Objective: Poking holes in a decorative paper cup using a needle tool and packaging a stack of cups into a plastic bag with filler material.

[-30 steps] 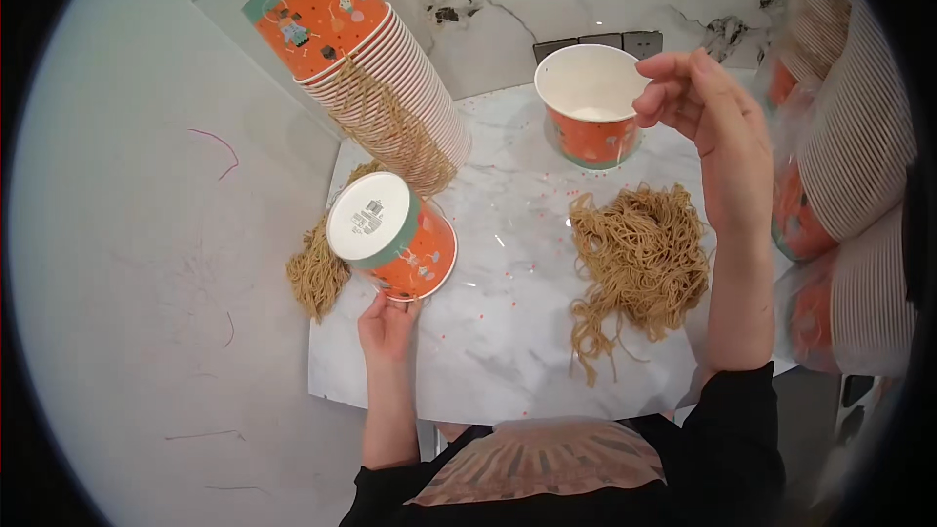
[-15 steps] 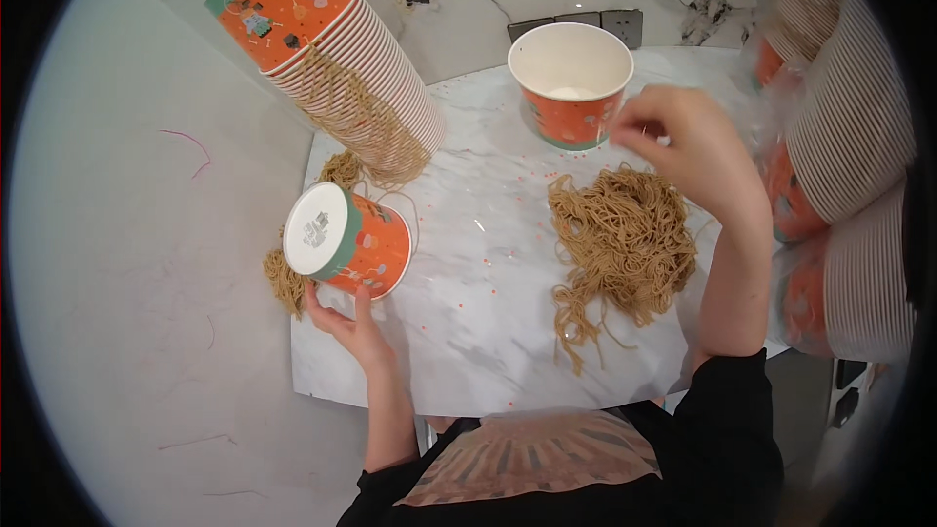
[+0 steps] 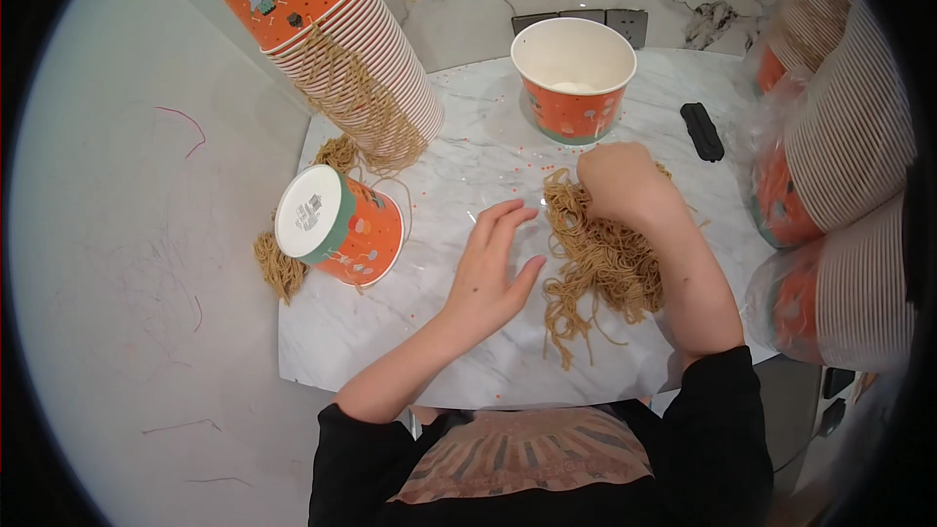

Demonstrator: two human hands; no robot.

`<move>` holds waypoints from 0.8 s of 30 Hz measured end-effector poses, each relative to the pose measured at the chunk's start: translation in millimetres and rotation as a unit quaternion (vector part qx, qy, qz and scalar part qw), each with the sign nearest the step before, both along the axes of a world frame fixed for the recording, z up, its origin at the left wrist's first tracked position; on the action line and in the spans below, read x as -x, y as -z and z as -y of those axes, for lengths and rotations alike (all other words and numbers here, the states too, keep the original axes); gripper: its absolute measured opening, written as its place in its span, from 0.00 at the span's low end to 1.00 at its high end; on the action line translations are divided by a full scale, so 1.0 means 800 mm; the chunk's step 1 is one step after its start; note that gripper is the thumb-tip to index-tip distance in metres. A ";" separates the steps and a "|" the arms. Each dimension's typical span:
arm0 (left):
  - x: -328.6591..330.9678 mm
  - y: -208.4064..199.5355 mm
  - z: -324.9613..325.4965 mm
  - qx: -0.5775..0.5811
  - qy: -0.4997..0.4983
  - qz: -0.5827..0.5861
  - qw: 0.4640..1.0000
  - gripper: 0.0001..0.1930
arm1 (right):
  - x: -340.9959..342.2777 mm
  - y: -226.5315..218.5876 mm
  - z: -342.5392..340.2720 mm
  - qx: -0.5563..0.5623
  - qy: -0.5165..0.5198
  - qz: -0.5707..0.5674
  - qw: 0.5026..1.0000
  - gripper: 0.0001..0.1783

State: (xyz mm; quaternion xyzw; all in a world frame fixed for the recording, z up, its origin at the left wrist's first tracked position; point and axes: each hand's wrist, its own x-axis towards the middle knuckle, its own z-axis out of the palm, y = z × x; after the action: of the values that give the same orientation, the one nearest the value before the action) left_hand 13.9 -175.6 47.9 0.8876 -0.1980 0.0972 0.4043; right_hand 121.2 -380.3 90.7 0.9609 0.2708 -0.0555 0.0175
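Observation:
My left hand point(image 3: 495, 271) is over the marble-look tabletop point(image 3: 444, 203), fingers spread, with nothing in it. Just to its right lies a tangled heap of thin tan noodle-like strands point(image 3: 610, 268). At the far end of this heap my right hand point(image 3: 625, 183) presses in with bent knuckles; its fingers are hidden. Behind it stands an orange paper tub point(image 3: 574, 112), upright, with a white inside and a green base. Farther left, a second orange tub point(image 3: 366, 234) lies tipped, its round white bottom facing left.
A tall nested stack of tubs point(image 3: 376, 59) stands at the back left, strands draped over its side. More strands point(image 3: 281, 268) lie by the left edge. Plastic-wrapped tub stacks point(image 3: 844, 156) crowd the right. A black oblong object point(image 3: 702, 132) and small orange specks are on the table.
My left hand has left the tipped tub and moved right, toward the heap. My right hand has come down from beside the upright tub onto the strands, uncovering the black object.

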 end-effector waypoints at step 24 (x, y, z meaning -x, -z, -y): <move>-0.057 -0.134 -0.073 0.191 0.089 -0.213 0.954 0.08 | 0.036 -0.117 0.066 -0.662 -0.029 -0.273 0.698 0.13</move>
State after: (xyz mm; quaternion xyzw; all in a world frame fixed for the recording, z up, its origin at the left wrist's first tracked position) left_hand 59.1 -117.4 154.9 0.7726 -0.1636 -0.0947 0.6061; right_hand 92.0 -433.2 184.6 0.6589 0.2583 -0.1217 -0.6959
